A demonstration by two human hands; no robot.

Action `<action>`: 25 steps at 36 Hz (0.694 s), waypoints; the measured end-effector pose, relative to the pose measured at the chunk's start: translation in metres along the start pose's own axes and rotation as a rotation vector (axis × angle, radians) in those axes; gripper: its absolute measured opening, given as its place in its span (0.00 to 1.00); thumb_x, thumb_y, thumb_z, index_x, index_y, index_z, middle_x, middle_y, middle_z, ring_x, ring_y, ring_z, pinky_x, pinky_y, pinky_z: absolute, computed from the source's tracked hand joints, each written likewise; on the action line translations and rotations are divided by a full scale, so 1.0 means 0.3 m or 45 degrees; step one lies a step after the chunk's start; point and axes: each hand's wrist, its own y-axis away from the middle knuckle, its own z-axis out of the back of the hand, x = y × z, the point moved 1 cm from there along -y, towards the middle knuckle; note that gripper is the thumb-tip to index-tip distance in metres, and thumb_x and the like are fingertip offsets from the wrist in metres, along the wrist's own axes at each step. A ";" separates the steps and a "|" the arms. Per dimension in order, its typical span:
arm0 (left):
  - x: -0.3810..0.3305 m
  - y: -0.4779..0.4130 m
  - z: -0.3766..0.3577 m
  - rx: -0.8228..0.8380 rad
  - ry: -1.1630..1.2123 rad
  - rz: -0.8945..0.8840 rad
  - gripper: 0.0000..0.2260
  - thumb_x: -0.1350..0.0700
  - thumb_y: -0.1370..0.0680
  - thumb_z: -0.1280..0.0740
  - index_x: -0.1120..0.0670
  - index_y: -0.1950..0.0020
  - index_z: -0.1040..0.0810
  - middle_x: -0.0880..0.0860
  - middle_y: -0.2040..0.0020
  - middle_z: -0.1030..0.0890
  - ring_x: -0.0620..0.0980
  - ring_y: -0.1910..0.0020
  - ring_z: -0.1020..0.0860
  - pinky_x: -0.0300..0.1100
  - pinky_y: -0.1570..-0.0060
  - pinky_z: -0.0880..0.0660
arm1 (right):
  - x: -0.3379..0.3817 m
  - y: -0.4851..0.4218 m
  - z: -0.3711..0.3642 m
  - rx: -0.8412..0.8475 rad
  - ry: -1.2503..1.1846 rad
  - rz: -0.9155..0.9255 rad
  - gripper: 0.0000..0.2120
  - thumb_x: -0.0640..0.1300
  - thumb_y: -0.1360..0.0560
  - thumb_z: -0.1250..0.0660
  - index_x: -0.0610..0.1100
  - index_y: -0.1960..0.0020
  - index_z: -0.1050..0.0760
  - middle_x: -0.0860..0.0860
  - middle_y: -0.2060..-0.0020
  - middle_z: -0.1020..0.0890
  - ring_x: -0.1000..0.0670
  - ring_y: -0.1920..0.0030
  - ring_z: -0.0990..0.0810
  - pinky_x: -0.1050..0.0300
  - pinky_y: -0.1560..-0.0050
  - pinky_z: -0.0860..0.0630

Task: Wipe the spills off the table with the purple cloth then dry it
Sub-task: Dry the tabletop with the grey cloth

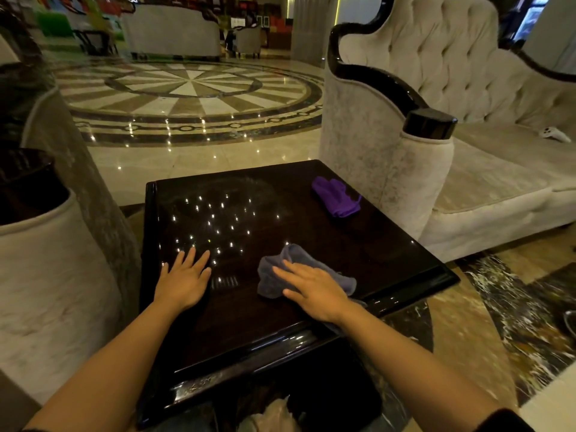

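Note:
A dark glossy square table [389,244] fills the middle of the view. A bright purple cloth [336,196] lies crumpled near its far right corner, touched by neither hand. My right hand [314,289] lies flat, fingers spread, on a grey-blue cloth [280,272] near the table's front right. My left hand [185,277] rests flat on the bare tabletop at the front left, fingers apart, holding nothing. Ceiling lights reflect as bright dots on the table's left half. I cannot make out any spill on the dark surface.
A cream tufted sofa [467,88] with a black-trimmed arm stands right of the table; a white controller [554,134] lies on its seat. Another cream armchair [46,260] stands at the left. Polished patterned marble floor [187,88] stretches behind.

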 end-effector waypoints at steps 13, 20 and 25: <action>-0.021 0.090 -0.010 -0.075 0.020 0.003 0.22 0.48 0.19 0.54 0.49 0.25 0.52 0.55 0.23 0.53 0.54 0.24 0.55 0.54 0.27 0.54 | 0.188 0.164 -0.057 0.153 -0.039 0.475 0.20 0.44 0.23 0.41 0.51 0.31 0.36 0.47 0.26 0.40 0.46 0.26 0.43 0.49 0.29 0.43; -0.006 0.089 -0.022 -0.097 0.025 -0.018 0.22 0.47 0.19 0.55 0.48 0.25 0.52 0.54 0.23 0.52 0.54 0.24 0.55 0.53 0.27 0.54 | 0.155 0.141 0.063 0.002 -0.481 0.324 0.15 0.33 0.25 0.39 0.37 0.40 0.27 0.40 0.37 0.24 0.47 0.35 0.28 0.66 0.36 0.37; 0.003 0.090 -0.028 -0.093 0.040 -0.027 0.22 0.46 0.19 0.55 0.48 0.25 0.51 0.54 0.23 0.51 0.53 0.24 0.55 0.53 0.27 0.54 | 0.038 0.020 0.210 -0.326 -0.533 0.143 0.16 0.29 0.27 0.39 0.34 0.39 0.29 0.37 0.39 0.25 0.46 0.37 0.28 0.65 0.37 0.38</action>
